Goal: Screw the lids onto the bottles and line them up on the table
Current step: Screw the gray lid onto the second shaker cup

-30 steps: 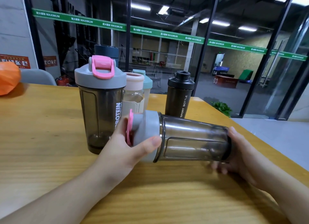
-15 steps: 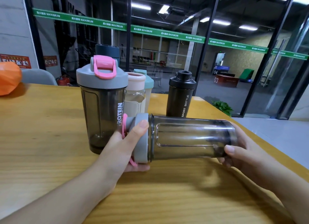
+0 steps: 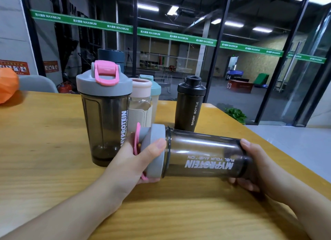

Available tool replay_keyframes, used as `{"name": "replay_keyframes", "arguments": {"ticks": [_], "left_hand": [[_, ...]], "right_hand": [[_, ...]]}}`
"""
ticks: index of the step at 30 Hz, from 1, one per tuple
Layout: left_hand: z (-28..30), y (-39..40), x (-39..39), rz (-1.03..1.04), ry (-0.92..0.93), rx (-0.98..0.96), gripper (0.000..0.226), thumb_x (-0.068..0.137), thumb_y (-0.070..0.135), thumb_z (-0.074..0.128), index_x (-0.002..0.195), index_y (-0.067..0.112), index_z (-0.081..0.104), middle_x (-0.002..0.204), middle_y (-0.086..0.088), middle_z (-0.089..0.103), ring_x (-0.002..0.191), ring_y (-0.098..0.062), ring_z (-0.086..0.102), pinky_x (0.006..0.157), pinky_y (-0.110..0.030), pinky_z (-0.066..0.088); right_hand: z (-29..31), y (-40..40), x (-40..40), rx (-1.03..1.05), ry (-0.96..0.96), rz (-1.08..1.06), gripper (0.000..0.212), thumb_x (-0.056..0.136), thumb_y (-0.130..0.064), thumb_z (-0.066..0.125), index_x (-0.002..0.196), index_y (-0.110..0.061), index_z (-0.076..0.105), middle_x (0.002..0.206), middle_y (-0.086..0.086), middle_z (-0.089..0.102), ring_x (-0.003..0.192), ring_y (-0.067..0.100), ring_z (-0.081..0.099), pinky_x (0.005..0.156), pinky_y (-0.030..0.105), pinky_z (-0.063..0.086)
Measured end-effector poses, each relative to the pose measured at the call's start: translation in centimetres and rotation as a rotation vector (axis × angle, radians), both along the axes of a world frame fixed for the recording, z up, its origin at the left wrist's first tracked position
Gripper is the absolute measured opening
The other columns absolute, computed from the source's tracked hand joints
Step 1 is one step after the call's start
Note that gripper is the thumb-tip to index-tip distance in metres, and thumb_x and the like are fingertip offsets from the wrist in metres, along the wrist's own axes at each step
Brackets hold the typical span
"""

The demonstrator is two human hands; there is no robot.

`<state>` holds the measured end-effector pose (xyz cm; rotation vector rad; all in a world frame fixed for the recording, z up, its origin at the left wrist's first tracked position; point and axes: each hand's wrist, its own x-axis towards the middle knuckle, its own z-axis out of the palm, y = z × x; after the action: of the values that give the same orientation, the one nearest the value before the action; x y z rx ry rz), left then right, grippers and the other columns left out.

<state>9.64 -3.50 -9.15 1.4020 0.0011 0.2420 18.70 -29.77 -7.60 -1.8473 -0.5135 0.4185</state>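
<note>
Smoky bottle [image 3: 202,155] held sideways just above counter [image 3: 44,150]. Left hand [image 3: 138,161] wraps grey lid [image 3: 155,153]; right hand [image 3: 254,166] clamps base. Twist lid squarely, brace base firm, then stand beside capped twin [image 3: 105,123].

Your left hand [image 3: 136,161] and right hand [image 3: 258,170] are bare, your forearms unsleeved, with short, unpainted nails and nothing worn at either wrist.

A bottle [image 3: 202,153] lies sideways before four upright bottles [image 3: 105,118] on the table [image 3: 44,150].
</note>
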Motion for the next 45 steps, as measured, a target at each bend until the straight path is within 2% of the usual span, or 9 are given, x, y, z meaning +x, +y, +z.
{"name": "replay_keyframes", "arguments": {"ticks": [8,15,17,20,28,34,37,40,45], "left_hand": [[0.5,0.1,-0.2,0.024,-0.079,0.096,0.043,0.041,0.055,0.075,0.071,0.074,0.052,0.101,0.018,0.068,0.094,-0.009,0.067,0.076,-0.035,0.055],[0.1,0.4,0.0,0.001,-0.101,-0.032,0.074,0.048,0.054,0.075,0.117,0.04,0.057,0.115,0.001,0.069,0.101,-0.02,0.069,0.07,-0.043,0.059],[0.2,0.4,0.0,0.026,-0.086,-0.053,0.073,0.047,0.057,0.074,0.115,0.039,0.058,0.114,0.002,0.069,0.101,-0.021,0.069,0.068,-0.043,0.059],[0.2,0.4,-0.1,0.049,-0.054,-0.064,0.072,0.045,0.061,0.072,0.113,0.04,0.059,0.112,0.001,0.07,0.097,-0.023,0.07,0.066,-0.043,0.059],[0.3,0.4,0.0,0.044,0.004,-0.104,0.072,0.054,0.054,0.073,0.12,0.03,0.056,0.112,-0.008,0.069,0.096,-0.03,0.069,0.066,-0.044,0.059],[-0.2,0.2,0.1,0.002,-0.008,-0.064,0.082,0.044,0.057,0.077,0.121,0.035,0.056,0.116,-0.005,0.067,0.098,-0.028,0.068,0.068,-0.044,0.058],[-0.1,0.2,0.1,-0.028,-0.057,-0.013,0.08,0.045,0.054,0.076,0.12,0.042,0.054,0.116,0.0,0.067,0.1,-0.022,0.068,0.07,-0.041,0.058],[0.2,0.0,-0.1,-0.025,-0.137,0.081,0.06,0.046,0.052,0.076,0.101,0.06,0.055,0.106,0.013,0.068,0.096,-0.01,0.068,0.069,-0.028,0.055],[0.1,-0.1,-0.3,0.001,-0.203,0.137,0.061,0.047,0.048,0.076,0.104,0.046,0.055,0.1,0.012,0.07,0.09,-0.006,0.068,0.066,-0.019,0.051]], "right_hand": [[0.2,1.0,0.3,0.069,0.098,-0.05,0.069,0.074,-0.063,0.045,0.103,-0.002,0.057,0.05,0.012,0.057,0.034,0.017,0.044,0.03,0.017,0.029],[0.3,0.7,0.8,0.36,0.091,-0.005,0.056,0.064,-0.053,0.079,0.115,-0.046,0.057,0.095,0.007,0.066,0.053,0.023,0.056,0.04,0.026,0.041],[0.3,0.4,0.9,0.369,0.074,0.054,0.074,0.054,-0.039,0.086,0.119,-0.052,0.053,0.099,0.004,0.065,0.061,0.022,0.058,0.046,0.027,0.044],[0.3,0.1,0.5,0.335,0.039,0.119,0.096,0.037,-0.034,0.094,0.123,-0.051,0.053,0.101,0.003,0.065,0.068,0.023,0.059,0.053,0.027,0.047],[-0.1,0.1,1.0,0.219,-0.157,-0.013,0.088,0.048,-0.042,0.077,0.13,-0.03,0.047,0.098,0.018,0.064,0.053,0.017,0.05,0.049,0.024,0.043],[-0.5,0.7,1.4,0.164,-0.141,-0.105,0.044,0.047,-0.056,0.059,0.085,-0.034,0.063,0.073,0.002,0.061,0.053,0.018,0.041,0.04,0.02,0.029],[-0.3,1.2,2.0,-0.012,-0.094,-0.18,0.09,0.016,-0.073,0.064,0.084,-0.015,0.056,0.066,0.008,0.053,0.05,0.017,0.041,0.041,0.018,0.026],[-0.9,0.6,1.9,-0.007,-0.104,-0.095,0.109,0.04,-0.091,0.049,0.091,0.004,0.061,0.055,0.017,0.057,0.044,0.022,0.033,0.035,0.019,0.024],[-1.1,0.2,1.9,-0.063,-0.082,-0.051,0.12,0.038,-0.099,0.038,0.089,0.006,0.065,0.065,0.026,0.065,0.034,0.018,0.037,0.033,0.019,0.03]]}}
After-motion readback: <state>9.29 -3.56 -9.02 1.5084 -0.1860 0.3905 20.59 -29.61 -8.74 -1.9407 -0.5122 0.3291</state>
